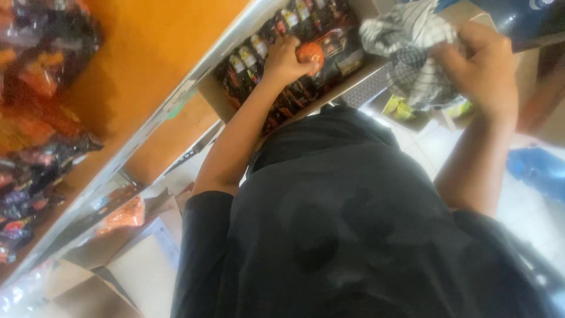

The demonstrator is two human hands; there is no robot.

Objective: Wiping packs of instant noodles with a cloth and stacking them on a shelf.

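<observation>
Your left hand is curled shut around a small orange packet, holding it right against the dark packets that fill the cardboard box on the shelf. Your right hand is closed too — its fingers are bunched into a checked black-and-white cloth, which hangs crumpled just to the right of the box and partly hides that end of it. The orange packet sits over the middle of the box, touching the rows beneath it; whether it is lifted clear of them is hard to tell through the blur. Left of the box, a metal shelf edge runs diagonally, with an orange panel behind it and more snack bags stacked further left. Below the box your black shirt fills most of the view and blocks what lies beneath the shelf. To the right of the box, past the cloth, pale floor tiles show open room — a blue object lies blurred on them.
</observation>
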